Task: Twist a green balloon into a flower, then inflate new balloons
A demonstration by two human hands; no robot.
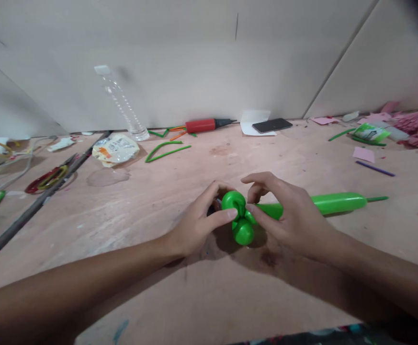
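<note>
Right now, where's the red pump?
In the head view, the red pump lies at the back of the table, near the middle, by the wall, between the clear bottle on its left and the dark phone on its right.

The person's left hand (197,223) and right hand (300,218) are ungloved, with slender fingers. The left forearm (86,282), toward eight o'clock, and the right forearm (377,266), toward four o'clock, are bare as far as they show, both slim, smooth in outline and tapering to narrow, unadorned wrists (173,243).
</note>
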